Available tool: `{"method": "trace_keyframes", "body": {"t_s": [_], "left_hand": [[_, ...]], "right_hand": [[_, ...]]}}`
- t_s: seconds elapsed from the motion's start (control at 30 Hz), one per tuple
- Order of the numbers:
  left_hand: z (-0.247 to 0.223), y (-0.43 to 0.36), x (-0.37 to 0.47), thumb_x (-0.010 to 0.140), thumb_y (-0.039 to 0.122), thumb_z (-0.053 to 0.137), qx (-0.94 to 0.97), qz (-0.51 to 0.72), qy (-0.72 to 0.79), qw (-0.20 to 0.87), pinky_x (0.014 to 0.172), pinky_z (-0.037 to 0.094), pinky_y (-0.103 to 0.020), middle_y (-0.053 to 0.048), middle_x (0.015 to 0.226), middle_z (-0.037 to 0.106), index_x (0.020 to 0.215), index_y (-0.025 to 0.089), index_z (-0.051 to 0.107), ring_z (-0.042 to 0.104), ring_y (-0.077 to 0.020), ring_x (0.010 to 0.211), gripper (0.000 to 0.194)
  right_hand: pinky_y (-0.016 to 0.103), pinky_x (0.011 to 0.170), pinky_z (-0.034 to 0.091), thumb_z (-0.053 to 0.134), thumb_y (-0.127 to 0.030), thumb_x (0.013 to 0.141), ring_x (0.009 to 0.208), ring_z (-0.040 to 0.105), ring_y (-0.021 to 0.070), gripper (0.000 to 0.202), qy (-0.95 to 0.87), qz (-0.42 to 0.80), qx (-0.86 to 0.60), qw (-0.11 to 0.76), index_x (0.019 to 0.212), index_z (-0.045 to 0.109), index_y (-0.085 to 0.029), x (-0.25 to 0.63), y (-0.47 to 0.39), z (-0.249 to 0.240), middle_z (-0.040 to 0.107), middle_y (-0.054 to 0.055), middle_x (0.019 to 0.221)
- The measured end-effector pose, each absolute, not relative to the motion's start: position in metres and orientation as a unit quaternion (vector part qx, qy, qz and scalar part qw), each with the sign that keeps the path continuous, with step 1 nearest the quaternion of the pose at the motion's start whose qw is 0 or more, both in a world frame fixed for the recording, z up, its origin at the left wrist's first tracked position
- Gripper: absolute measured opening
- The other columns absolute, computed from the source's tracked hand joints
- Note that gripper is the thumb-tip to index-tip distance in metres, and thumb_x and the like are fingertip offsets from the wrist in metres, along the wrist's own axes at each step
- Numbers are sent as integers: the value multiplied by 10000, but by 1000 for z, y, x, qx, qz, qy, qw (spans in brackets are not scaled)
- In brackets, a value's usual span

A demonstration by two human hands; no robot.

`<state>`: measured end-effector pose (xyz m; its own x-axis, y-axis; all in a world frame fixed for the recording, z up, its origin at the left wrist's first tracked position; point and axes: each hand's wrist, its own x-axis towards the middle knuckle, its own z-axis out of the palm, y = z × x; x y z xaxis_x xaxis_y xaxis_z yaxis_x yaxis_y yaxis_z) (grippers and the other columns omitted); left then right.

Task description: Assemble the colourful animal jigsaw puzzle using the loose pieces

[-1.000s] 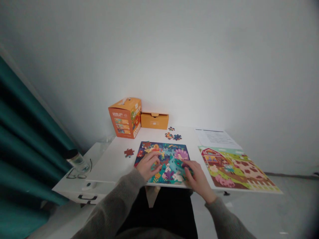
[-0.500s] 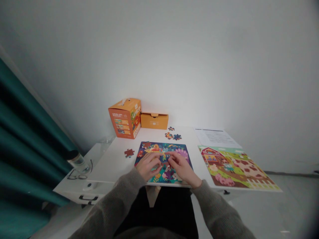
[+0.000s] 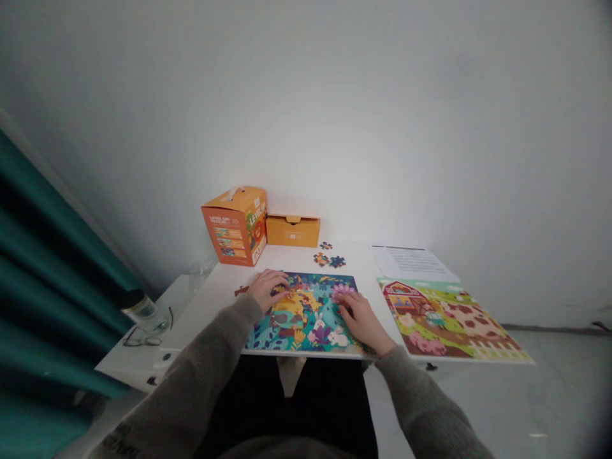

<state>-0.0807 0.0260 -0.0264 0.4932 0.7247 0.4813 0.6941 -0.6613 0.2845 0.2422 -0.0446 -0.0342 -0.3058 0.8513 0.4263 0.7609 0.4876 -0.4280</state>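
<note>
A colourful jigsaw puzzle (image 3: 299, 312) with white rabbits and leafy shapes lies near the table's front edge. My left hand (image 3: 268, 288) rests over its upper left corner, fingers curved and thumb apart from the index finger; what lies beneath the palm is hidden. On the puzzle's right side is my right hand (image 3: 359, 317), its fingertips on the purple part, thumb and fingers apart, with nothing visible between them. A loose reddish-brown piece (image 3: 241, 290) shows partly beside my left hand. Several loose pieces (image 3: 337, 261) lie behind the puzzle.
An orange puzzle box (image 3: 236, 226) and a smaller yellow box (image 3: 292, 231) stand at the back left. A farm picture (image 3: 447, 319) and a printed sheet (image 3: 411, 262) lie at the right. A jar (image 3: 146, 313) and glasses (image 3: 143, 338) are on the lower surface at left.
My left hand has moved left and slightly back, away from the puzzle's middle. My right hand has shifted right, so the hands are now well apart and more of the puzzle shows.
</note>
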Motion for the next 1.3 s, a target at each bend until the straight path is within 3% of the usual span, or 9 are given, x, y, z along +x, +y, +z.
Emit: {"method": "trace_keyframes", "body": {"t_s": [0.3, 0.53, 0.83, 1.1, 1.3], "left_hand": [[-35, 43, -52, 863, 295, 677, 886, 232, 397, 59, 979, 379, -429, -18, 1210, 698, 1062, 283, 699, 562, -234, 1129, 201], [-53, 44, -51, 835, 286, 674, 863, 288, 411, 67, 970, 418, -465, -35, 1123, 714, 962, 261, 717, 587, -259, 1104, 136], [-49, 50, -66, 814, 231, 638, 802, 433, 403, 80, 951, 480, -420, -74, 1117, 715, 942, 225, 696, 633, -238, 1060, 141], [-55, 47, -65, 786, 291, 728, 853, 303, 420, 65, 980, 391, -467, -11, 1142, 737, 888, 282, 731, 598, -269, 1117, 102], [-56, 49, -75, 787, 281, 710, 837, 311, 448, 51, 989, 375, -458, -23, 1162, 724, 968, 281, 725, 599, -257, 1118, 181]], "right_hand": [[404, 935, 429, 524, -216, 950, 1095, 542, 249, 227, -805, 36, -517, 287, 1142, 644, -229, 241, -48, -46, 616, 84, 1127], [411, 932, 427, 520, -220, 958, 1099, 537, 245, 240, -803, 48, -523, 281, 1166, 636, -247, 240, -49, -41, 609, 77, 1140], [428, 959, 426, 517, -230, 966, 1133, 530, 256, 250, -805, 49, -518, 285, 1185, 633, -254, 241, -50, -41, 605, 83, 1157], [428, 943, 431, 516, -239, 969, 1114, 532, 254, 257, -806, 53, -518, 280, 1195, 633, -264, 241, -50, -42, 606, 81, 1150], [434, 956, 427, 508, -241, 971, 1133, 526, 258, 264, -807, 50, -519, 277, 1203, 631, -267, 241, -50, -43, 603, 80, 1159]]}}
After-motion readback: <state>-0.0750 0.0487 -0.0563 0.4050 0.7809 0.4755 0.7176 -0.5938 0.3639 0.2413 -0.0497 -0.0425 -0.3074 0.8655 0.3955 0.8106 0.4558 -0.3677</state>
